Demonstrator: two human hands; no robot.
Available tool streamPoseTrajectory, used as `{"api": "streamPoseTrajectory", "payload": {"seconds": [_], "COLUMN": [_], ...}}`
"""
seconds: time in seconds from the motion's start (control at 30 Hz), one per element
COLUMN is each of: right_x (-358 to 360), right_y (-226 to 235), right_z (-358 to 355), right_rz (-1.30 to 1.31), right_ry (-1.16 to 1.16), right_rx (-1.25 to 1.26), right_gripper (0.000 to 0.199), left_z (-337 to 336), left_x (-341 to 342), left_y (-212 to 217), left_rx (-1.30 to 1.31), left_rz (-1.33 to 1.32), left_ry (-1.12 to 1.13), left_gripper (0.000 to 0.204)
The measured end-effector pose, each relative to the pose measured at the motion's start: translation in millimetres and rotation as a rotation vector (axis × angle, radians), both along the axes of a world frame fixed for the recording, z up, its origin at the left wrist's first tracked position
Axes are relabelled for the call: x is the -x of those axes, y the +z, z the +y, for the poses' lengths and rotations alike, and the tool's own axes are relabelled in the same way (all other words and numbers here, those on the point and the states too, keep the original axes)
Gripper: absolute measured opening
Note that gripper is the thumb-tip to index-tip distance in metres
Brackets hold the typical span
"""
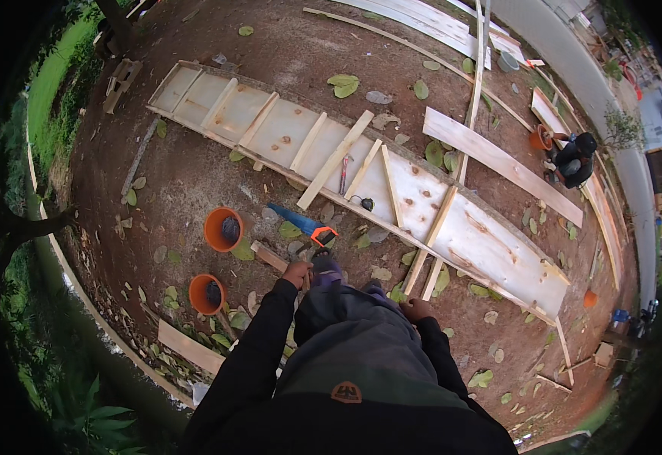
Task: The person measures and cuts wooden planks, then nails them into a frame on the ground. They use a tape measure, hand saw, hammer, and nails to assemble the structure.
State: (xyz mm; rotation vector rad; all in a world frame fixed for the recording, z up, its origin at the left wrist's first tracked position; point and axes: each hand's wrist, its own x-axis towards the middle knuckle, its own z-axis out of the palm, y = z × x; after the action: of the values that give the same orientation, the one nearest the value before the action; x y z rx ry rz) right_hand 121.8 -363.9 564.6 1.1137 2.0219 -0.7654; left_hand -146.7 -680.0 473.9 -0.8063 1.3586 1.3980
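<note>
We stood over bare brown ground (194, 174) strewn with fallen leaves, looking straight down past our dark trousers; a long plywood panel (422, 205) with nailed wooden battens lay flat across the ground ahead of us, running from the upper left toward the lower right, presumably laid down so the battens could be worked on from above.

Our left hand (298, 271) was closed round the near end of a short wooden offcut (270, 258); the fingers seemed wrapped about it, though the hand was too small in view to say how tightly; the piece lay low on the ground just short of the panel's near edge, and a foot (326, 267) appeared to rest beside it, perhaps to steady it.

A handsaw with a blue blade and orange handle (304, 225) lay just beyond that hand, between the offcut and the panel, close enough to be picked up.

Our right hand (417, 309) hung near the knee, close to the lower ends of two slanting battens (426, 262); we could not tell whether it gripped anything.

Two orange buckets (222, 229) stood to the left; a hammer (343, 173) rested on the panel; another person (574, 159) crouched at the far right by a long plank (498, 163).
</note>
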Motion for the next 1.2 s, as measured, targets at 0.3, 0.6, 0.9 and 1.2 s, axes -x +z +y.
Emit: {"api": "streamPoseTrajectory", "payload": {"seconds": [0.3,0.6,0.9,1.2], "right_x": [10,81,139,113], "right_y": [34,95,109,-15], "right_z": [-2,68,190,255], "right_rz": [-0.038,0.063,-0.204,-0.693], "right_ry": [0.08,0.215,0.759,0.989], "right_rx": [-0.111,0.13,0.513,1.298], "right_gripper": [0.052,0.041,0.033,0.034], "left_z": [-116,-3,50,176], "left_x": [-32,-48,-106,-222], "left_y": [-4,45,132,141], "left_rx": [0.176,-0.011,0.164,0.365], "left_rz": [-0.301,-0.093,0.112,-0.143], "left_ry": [0.29,0.242,0.164,0.236], "left_gripper": [0.013,0.03,0.02,0.027]}}
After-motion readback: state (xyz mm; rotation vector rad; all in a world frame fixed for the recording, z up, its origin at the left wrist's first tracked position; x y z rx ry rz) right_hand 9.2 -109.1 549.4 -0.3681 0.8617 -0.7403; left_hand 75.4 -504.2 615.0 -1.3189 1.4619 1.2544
